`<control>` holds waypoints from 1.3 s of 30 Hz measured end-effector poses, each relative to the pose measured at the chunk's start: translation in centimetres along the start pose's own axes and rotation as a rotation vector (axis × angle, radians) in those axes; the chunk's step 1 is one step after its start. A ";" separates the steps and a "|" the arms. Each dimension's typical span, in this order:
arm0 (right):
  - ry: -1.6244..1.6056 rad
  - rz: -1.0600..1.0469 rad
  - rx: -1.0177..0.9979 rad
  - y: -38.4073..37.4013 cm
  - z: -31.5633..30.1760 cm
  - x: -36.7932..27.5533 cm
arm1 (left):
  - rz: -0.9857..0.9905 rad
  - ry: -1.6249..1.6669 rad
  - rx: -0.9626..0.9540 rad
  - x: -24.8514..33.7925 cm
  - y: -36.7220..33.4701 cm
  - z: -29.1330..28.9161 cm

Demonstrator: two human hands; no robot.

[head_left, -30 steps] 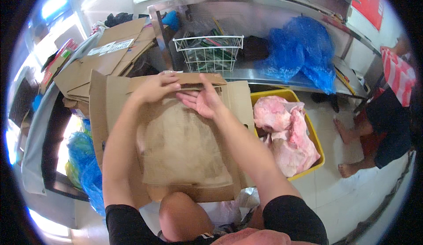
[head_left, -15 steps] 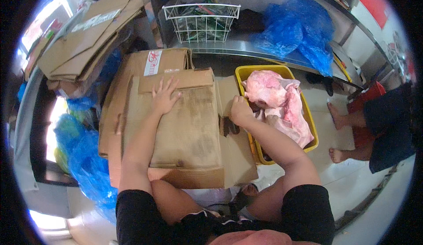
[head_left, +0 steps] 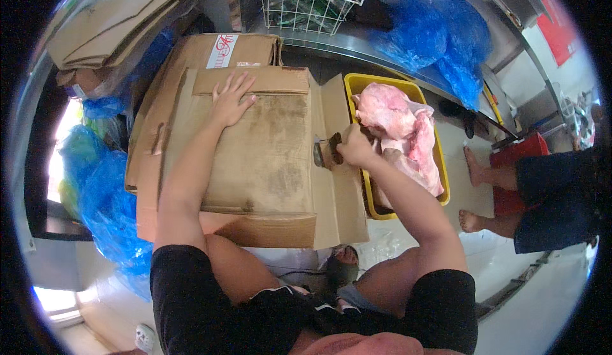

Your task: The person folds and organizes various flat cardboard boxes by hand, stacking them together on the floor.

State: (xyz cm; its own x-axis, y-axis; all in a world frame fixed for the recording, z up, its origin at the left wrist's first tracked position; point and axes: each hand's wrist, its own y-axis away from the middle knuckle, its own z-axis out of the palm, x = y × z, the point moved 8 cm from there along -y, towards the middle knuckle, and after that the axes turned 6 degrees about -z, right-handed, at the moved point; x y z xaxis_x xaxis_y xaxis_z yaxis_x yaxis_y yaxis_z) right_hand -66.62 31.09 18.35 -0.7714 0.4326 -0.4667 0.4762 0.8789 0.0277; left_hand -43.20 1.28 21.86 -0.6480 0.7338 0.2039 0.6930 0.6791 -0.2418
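A stained brown cardboard box point(head_left: 268, 157) lies in front of me with its panels folded partly flat. My left hand point(head_left: 229, 103) presses on its top near the far edge, fingers spread. On the right, my right hand point(head_left: 357, 146) is curled round the edge of the cardboard flap point(head_left: 341, 205) beside its torn hand hole. The exact hold of the fingertips is partly hidden. Just beyond that hand, a yellow crate point(head_left: 444, 186) holds large pieces of pale pink raw meat point(head_left: 389, 112).
Another cardboard box point(head_left: 185, 55) lies behind and left, with flattened cardboard point(head_left: 115, 26) stacked above. Blue plastic bags point(head_left: 115, 208) sit left. A steel shelf point(head_left: 319, 42) carries a white wire basket point(head_left: 309, 4) and blue plastic point(head_left: 440, 36). Another person's bare foot point(head_left: 472, 221) is at right.
The view has shifted, so the box and crate sit higher in the picture. The right-hand flap stands more tilted, and my right hand stays at its hole. My left hand remains on the box.
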 end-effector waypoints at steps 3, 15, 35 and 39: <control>-0.193 0.013 0.069 -0.8 -7.8 -1.2 | 0.008 -0.036 0.007 -0.3 -0.1 -0.2; -0.397 -0.329 0.202 0.0 -12.9 -15.2 | 0.071 0.083 0.208 -0.6 -1.0 -1.1; -0.869 -0.069 0.011 4.2 -14.5 -12.7 | 0.067 0.051 0.320 -0.2 -1.4 -0.7; -1.180 -0.260 0.026 1.9 -4.8 -20.8 | 0.101 0.017 0.289 1.7 -2.4 0.6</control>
State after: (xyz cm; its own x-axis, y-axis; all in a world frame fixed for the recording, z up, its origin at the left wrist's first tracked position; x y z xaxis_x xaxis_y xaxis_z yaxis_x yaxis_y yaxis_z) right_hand -51.69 24.72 32.37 0.0083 -0.2183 -0.9758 0.3832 0.9021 -0.1985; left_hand -46.12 0.90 22.22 -0.5736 0.7990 0.1804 0.6331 0.5722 -0.5213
